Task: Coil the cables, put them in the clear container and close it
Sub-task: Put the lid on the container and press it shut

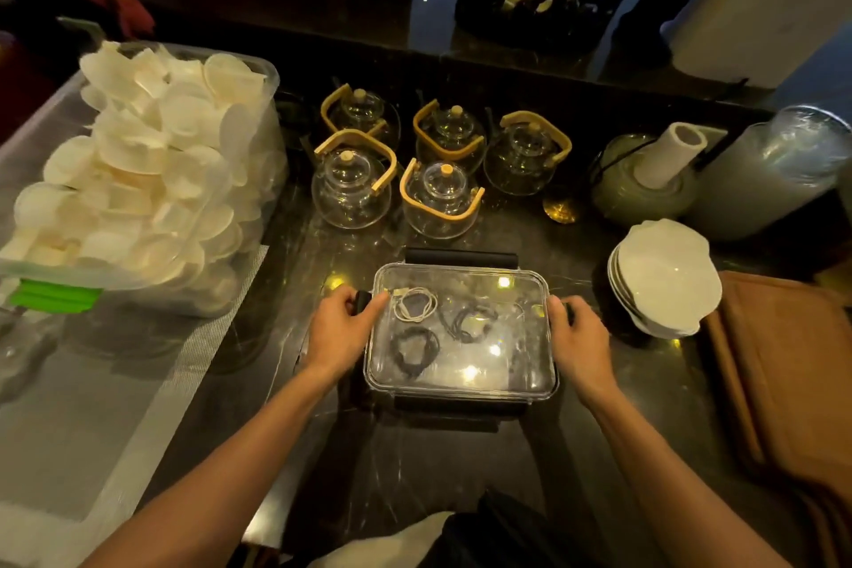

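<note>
A dark, glossy marble table (599,420) under dim warm light: your clear container (461,332) sits at its near middle, lid on, with three coiled cables inside, a white cable (415,303) at the left rear and two black cables (414,348) beside it. Your left hand (343,327) curls its fingers (369,304) round the black side latch (362,301); your right hand (578,337) grips the matching latch on the other side, which is mostly hidden beneath it. The box looks light, rigid and smooth, likely to slide on the polished stone, so take it at the latches and press inward and down; the long front and rear latches appear still unfastened, though that is hard to tell. Close behind stand five glass teapots (396,161), fragile and in the way of any push forward. A stack of white bowls (664,277) sits just right, a brown cloth (783,374) beyond it, and a big tub of white crackers (152,171) at left.
</note>
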A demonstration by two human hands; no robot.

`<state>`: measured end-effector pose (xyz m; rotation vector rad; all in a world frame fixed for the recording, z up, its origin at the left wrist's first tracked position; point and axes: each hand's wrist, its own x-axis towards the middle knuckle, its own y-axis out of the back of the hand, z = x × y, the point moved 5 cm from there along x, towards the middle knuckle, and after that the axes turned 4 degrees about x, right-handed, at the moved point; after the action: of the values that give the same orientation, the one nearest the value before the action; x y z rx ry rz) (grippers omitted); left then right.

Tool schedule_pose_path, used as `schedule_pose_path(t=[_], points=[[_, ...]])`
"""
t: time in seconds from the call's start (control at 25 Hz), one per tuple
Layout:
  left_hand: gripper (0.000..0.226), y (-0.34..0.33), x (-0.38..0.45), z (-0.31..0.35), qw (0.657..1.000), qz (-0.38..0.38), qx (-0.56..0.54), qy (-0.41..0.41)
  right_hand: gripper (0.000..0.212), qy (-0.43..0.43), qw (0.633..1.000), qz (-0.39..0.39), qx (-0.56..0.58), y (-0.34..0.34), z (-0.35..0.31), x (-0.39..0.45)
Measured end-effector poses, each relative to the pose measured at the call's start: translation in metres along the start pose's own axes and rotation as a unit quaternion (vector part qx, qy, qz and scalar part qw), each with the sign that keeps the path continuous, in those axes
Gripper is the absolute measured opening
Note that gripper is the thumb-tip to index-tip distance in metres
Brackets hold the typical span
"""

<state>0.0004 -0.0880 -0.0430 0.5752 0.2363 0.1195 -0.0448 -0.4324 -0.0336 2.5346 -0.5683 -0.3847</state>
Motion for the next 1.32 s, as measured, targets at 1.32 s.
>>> schedule_pose_path(t=[1.32], points=[[0.036, -0.003, 0.002, 0.009, 0.998, -0.001, 0.054, -0.017, 0.046, -0.068, 0.995, 0.003, -0.079, -0.001, 0.009, -0.006]])
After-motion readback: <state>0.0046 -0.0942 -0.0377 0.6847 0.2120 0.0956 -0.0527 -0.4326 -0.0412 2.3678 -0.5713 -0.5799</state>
